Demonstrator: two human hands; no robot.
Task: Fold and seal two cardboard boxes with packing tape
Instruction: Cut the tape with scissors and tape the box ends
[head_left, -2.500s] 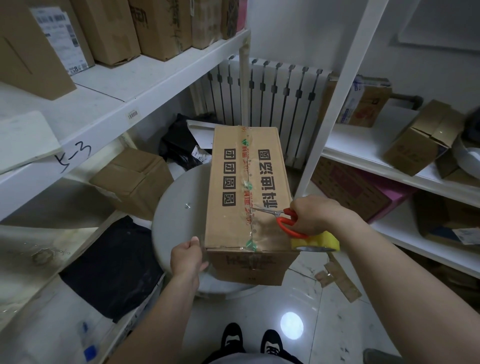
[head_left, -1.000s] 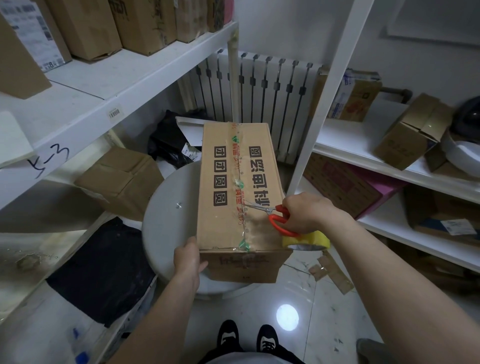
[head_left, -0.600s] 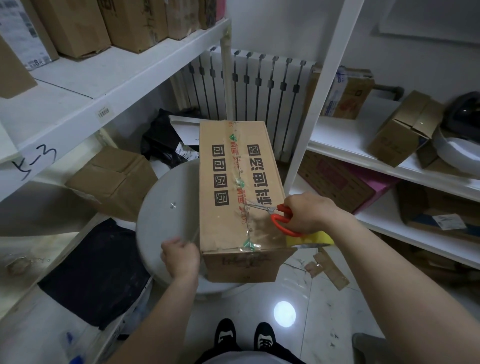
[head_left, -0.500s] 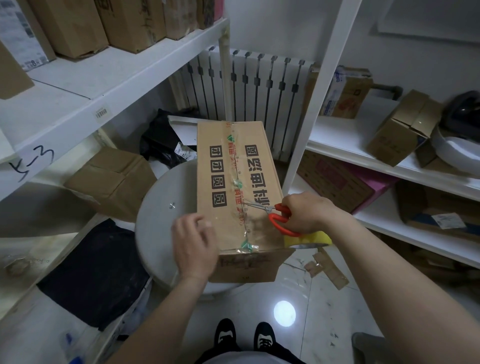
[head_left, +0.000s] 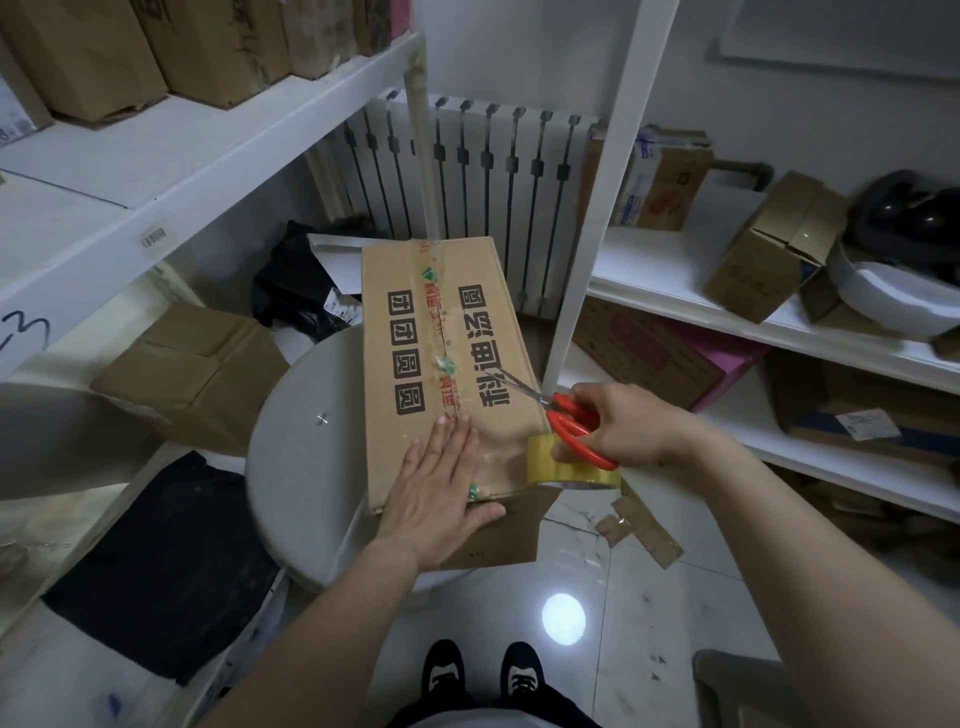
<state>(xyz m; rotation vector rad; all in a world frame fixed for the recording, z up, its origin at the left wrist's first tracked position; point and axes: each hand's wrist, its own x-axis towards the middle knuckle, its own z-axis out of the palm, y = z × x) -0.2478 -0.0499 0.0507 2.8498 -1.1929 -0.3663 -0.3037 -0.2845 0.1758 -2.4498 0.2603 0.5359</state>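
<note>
Cardboard box (head_left: 441, 322) lies on a round grey table (head_left: 306, 467) between white shelves (head_left: 218, 150), with a radiator (head_left: 493, 171) behind. I read a handwritten "3" on the left shelf edge and black Chinese characters on the box. Its seam is taped. The left hand (head_left: 441, 483) presses flat on it, fingers straight; the right hand (head_left: 623, 421) has its fingers curled round red scissors (head_left: 566, 421), a tape roll (head_left: 571, 467) beneath

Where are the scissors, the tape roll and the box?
scissors (head_left: 558, 402), head view, red handle near pivot
tape roll (head_left: 543, 460), head view, yellow outer side
box (head_left: 447, 322), head view, taped top seam
</note>
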